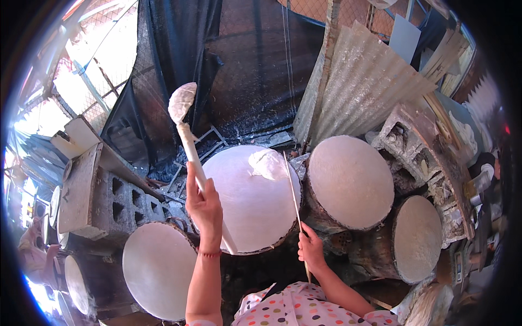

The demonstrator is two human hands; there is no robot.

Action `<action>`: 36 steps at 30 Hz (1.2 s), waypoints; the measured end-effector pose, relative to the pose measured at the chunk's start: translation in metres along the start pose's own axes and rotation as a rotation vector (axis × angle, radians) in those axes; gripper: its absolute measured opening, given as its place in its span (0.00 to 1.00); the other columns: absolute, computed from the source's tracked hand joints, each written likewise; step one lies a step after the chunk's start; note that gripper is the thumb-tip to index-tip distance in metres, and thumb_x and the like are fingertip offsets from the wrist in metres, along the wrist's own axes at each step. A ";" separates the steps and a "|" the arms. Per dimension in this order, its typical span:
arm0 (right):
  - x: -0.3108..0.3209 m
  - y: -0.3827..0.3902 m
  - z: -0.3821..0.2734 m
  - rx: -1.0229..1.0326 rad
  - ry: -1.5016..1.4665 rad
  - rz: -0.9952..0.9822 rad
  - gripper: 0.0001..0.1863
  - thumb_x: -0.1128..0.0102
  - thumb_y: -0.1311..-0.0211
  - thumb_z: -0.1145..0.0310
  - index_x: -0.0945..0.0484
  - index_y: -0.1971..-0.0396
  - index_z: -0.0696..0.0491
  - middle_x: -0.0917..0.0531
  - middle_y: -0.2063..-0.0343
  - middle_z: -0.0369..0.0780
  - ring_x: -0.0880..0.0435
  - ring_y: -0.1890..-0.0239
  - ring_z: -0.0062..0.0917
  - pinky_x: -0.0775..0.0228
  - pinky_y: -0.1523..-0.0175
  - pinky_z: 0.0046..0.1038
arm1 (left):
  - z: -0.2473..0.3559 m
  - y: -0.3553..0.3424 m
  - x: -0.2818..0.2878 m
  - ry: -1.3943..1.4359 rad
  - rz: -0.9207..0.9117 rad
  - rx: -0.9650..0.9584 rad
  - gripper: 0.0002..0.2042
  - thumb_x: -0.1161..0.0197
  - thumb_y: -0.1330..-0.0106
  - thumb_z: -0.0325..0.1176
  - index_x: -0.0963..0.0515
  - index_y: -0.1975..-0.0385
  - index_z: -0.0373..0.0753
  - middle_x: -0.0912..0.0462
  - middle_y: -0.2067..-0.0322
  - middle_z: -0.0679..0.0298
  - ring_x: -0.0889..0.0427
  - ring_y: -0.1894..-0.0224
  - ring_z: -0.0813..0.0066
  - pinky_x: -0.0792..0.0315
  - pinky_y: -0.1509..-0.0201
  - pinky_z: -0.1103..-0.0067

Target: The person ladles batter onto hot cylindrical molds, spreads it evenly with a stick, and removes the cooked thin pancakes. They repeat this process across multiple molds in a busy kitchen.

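Observation:
My left hand point(204, 209) is closed around the pale handle of a long-handled tool with a rounded, white-crusted head point(182, 102). That head points up and away, raised above the round surfaces. In my right hand point(310, 247) a thin stick point(294, 190) is gripped near its lower end. The stick slants over the right side of a large round white surface point(244, 201) stretched over a drum-like vessel. Close to its far tip a crumpled white clump point(268, 164) rests on that surface; whether they touch I cannot tell.
More round white-topped vessels stand around: one at right point(350, 182), a tilted one farther right point(417, 239), and one at left point(159, 270). Hollow concrete blocks point(128, 198) and rubble flank them. Dark sheeting point(244, 70) and a corrugated panel point(361, 81) close off the far side.

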State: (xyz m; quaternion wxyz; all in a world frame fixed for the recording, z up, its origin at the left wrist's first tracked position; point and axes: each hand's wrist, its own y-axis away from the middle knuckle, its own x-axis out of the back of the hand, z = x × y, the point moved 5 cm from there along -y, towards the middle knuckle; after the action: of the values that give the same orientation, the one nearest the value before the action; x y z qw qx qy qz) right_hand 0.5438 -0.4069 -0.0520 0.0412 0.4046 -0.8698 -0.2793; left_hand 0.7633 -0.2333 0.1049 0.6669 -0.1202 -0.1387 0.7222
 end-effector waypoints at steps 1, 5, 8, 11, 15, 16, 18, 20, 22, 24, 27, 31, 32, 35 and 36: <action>-0.005 0.000 -0.001 -0.007 -0.002 -0.013 0.21 0.50 0.33 0.67 0.32 0.39 0.43 0.37 0.83 0.27 0.42 0.88 0.09 0.49 0.86 0.16 | 0.000 0.003 0.009 0.023 -0.040 -0.005 0.27 0.47 0.34 0.23 0.41 0.34 0.42 0.28 0.77 0.71 0.33 0.84 0.89 0.37 0.84 0.89; -0.042 -0.018 0.003 0.016 0.107 -0.066 0.21 0.51 0.32 0.67 0.32 0.39 0.44 0.38 0.84 0.27 0.41 0.88 0.10 0.48 0.86 0.17 | -0.016 0.053 0.014 0.196 -0.172 0.262 0.27 0.46 0.34 0.25 0.42 0.34 0.42 0.29 0.77 0.71 0.32 0.85 0.88 0.37 0.86 0.89; -0.054 -0.045 0.000 0.311 0.458 -0.062 0.22 0.49 0.36 0.68 0.31 0.41 0.48 0.26 0.78 0.38 0.26 0.77 0.26 0.32 0.71 0.29 | -0.038 0.089 0.015 0.281 -0.203 0.421 0.27 0.46 0.33 0.26 0.42 0.34 0.43 0.30 0.78 0.70 0.33 0.86 0.87 0.38 0.87 0.88; -0.074 -0.040 -0.027 0.545 0.915 0.026 0.21 0.47 0.39 0.67 0.29 0.44 0.46 0.20 0.71 0.47 0.19 0.67 0.42 0.28 0.60 0.39 | -0.052 0.106 0.014 0.335 -0.219 0.503 0.26 0.48 0.32 0.25 0.43 0.33 0.44 0.30 0.77 0.69 0.34 0.86 0.87 0.38 0.87 0.88; -0.060 -0.027 -0.041 0.684 1.105 0.056 0.20 0.45 0.41 0.73 0.25 0.47 0.48 0.19 0.67 0.49 0.21 0.62 0.45 0.28 0.59 0.39 | -0.056 0.116 0.023 0.337 -0.184 0.576 0.26 0.48 0.32 0.25 0.43 0.34 0.44 0.30 0.77 0.69 0.34 0.86 0.87 0.38 0.88 0.88; -0.037 -0.033 -0.037 0.699 1.010 0.126 0.19 0.45 0.40 0.73 0.25 0.47 0.50 0.18 0.62 0.48 0.18 0.60 0.40 0.27 0.55 0.35 | -0.055 0.117 0.024 0.332 -0.180 0.586 0.26 0.48 0.32 0.25 0.43 0.34 0.44 0.30 0.77 0.68 0.34 0.86 0.87 0.38 0.88 0.88; -0.008 -0.042 -0.038 0.661 0.665 0.184 0.19 0.46 0.38 0.74 0.27 0.46 0.53 0.19 0.55 0.49 0.18 0.54 0.35 0.28 0.50 0.31 | -0.059 0.118 0.028 0.357 -0.162 0.609 0.26 0.48 0.31 0.26 0.43 0.34 0.45 0.30 0.77 0.68 0.34 0.86 0.86 0.38 0.88 0.88; -0.021 -0.049 -0.040 0.555 0.709 0.108 0.19 0.47 0.37 0.73 0.28 0.45 0.55 0.20 0.52 0.48 0.19 0.51 0.30 0.29 0.48 0.28 | -0.060 0.118 0.032 0.379 -0.146 0.623 0.26 0.48 0.31 0.26 0.43 0.34 0.46 0.30 0.77 0.68 0.35 0.86 0.86 0.38 0.88 0.87; -0.046 -0.061 -0.029 0.580 0.755 0.025 0.19 0.47 0.37 0.73 0.28 0.46 0.55 0.19 0.53 0.48 0.19 0.51 0.30 0.29 0.48 0.27 | -0.062 0.120 0.032 0.424 -0.135 0.634 0.26 0.48 0.31 0.26 0.43 0.33 0.47 0.30 0.77 0.68 0.35 0.86 0.86 0.38 0.88 0.87; -0.063 -0.075 -0.015 0.565 0.686 -0.033 0.19 0.46 0.37 0.72 0.27 0.45 0.53 0.18 0.56 0.47 0.18 0.54 0.29 0.29 0.51 0.27 | -0.063 0.122 0.032 0.436 -0.136 0.652 0.26 0.48 0.31 0.27 0.44 0.33 0.47 0.30 0.77 0.68 0.35 0.86 0.86 0.38 0.88 0.87; -0.093 -0.072 -0.017 0.588 0.690 -0.121 0.20 0.45 0.38 0.69 0.27 0.45 0.49 0.17 0.64 0.47 0.16 0.64 0.33 0.25 0.59 0.31 | -0.066 0.120 0.037 0.455 -0.122 0.687 0.25 0.49 0.30 0.28 0.44 0.34 0.47 0.30 0.77 0.67 0.35 0.86 0.85 0.38 0.87 0.87; -0.103 -0.041 -0.040 0.647 1.120 -0.152 0.21 0.42 0.41 0.69 0.26 0.45 0.45 0.18 0.63 0.51 0.18 0.61 0.44 0.26 0.57 0.38 | -0.080 0.121 0.040 0.600 -0.100 0.757 0.22 0.50 0.30 0.30 0.43 0.37 0.47 0.31 0.74 0.67 0.36 0.84 0.85 0.39 0.86 0.89; -0.095 -0.039 -0.049 0.668 1.243 -0.139 0.22 0.41 0.42 0.69 0.26 0.46 0.43 0.18 0.65 0.51 0.18 0.63 0.44 0.26 0.58 0.39 | -0.081 0.122 0.045 0.618 -0.072 0.773 0.20 0.50 0.29 0.31 0.42 0.38 0.46 0.31 0.74 0.67 0.36 0.84 0.85 0.39 0.86 0.89; -0.040 -0.065 -0.070 0.749 0.912 0.015 0.17 0.46 0.38 0.71 0.25 0.48 0.54 0.19 0.56 0.48 0.18 0.54 0.37 0.26 0.51 0.31 | -0.081 0.128 0.047 0.688 -0.020 0.832 0.16 0.52 0.28 0.32 0.40 0.42 0.46 0.33 0.73 0.67 0.39 0.84 0.86 0.41 0.86 0.90; -0.029 -0.079 -0.071 0.631 0.875 0.055 0.18 0.46 0.38 0.71 0.25 0.48 0.55 0.18 0.55 0.47 0.18 0.53 0.35 0.27 0.50 0.30 | -0.083 0.129 0.048 0.703 -0.005 0.846 0.15 0.53 0.28 0.33 0.40 0.43 0.46 0.34 0.73 0.67 0.40 0.84 0.86 0.42 0.86 0.90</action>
State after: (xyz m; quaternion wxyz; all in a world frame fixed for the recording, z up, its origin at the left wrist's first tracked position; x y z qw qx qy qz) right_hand 0.6382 -0.4583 -0.0289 0.2834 0.4529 -0.8233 0.1915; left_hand 0.6690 -0.1916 -0.0185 0.6648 -0.0754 0.3947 0.6298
